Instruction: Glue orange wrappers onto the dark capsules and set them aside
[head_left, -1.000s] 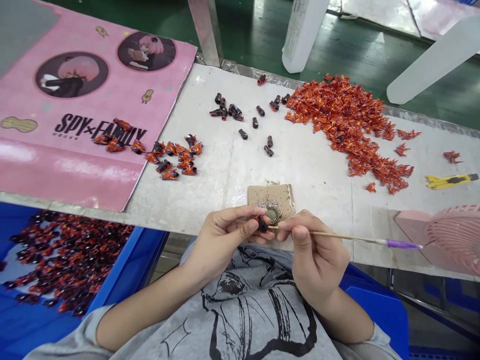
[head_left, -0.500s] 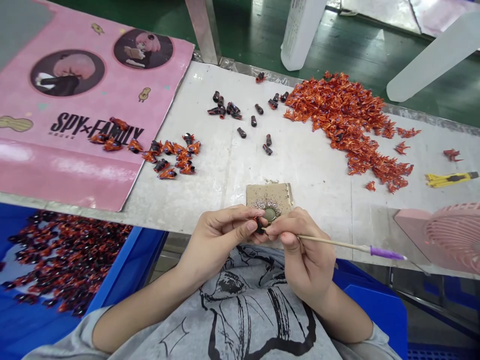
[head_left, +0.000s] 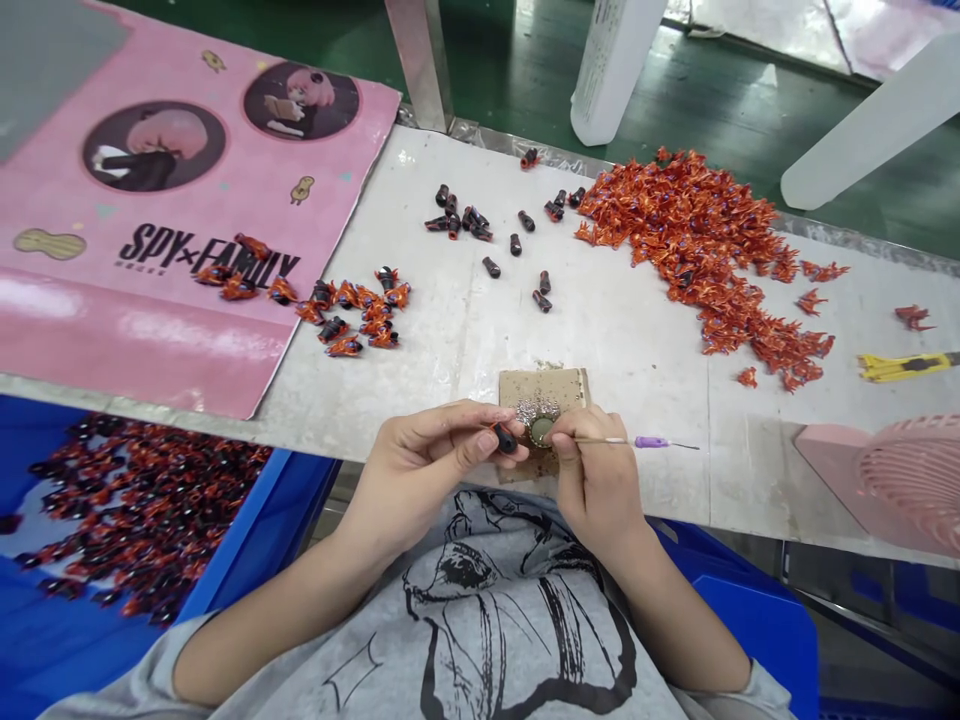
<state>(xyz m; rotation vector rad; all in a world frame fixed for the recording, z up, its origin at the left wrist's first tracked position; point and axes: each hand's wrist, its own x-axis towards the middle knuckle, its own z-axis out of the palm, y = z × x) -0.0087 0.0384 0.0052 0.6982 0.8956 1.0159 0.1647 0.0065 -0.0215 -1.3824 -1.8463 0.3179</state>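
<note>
- Now the left hand pinches a small black cylindrical part at the worktop's near edge; the right hand grips a thin purple-ended wooden stick over a green dish.
- A loose pinch could drop the part off that edge.
- Orange plastic pile at 1 o'clock; nothing blocks.

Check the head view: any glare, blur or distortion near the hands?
Head view: light is even; the left hand pinching a dark piece and the right hand holding a stick are sharp. Head view: glare band on the pink mat, sheen on the green floor. Head view: red-black parts in the blue bin look smeared; metal post and white jug lean apart, wide-angle stretch.
</note>
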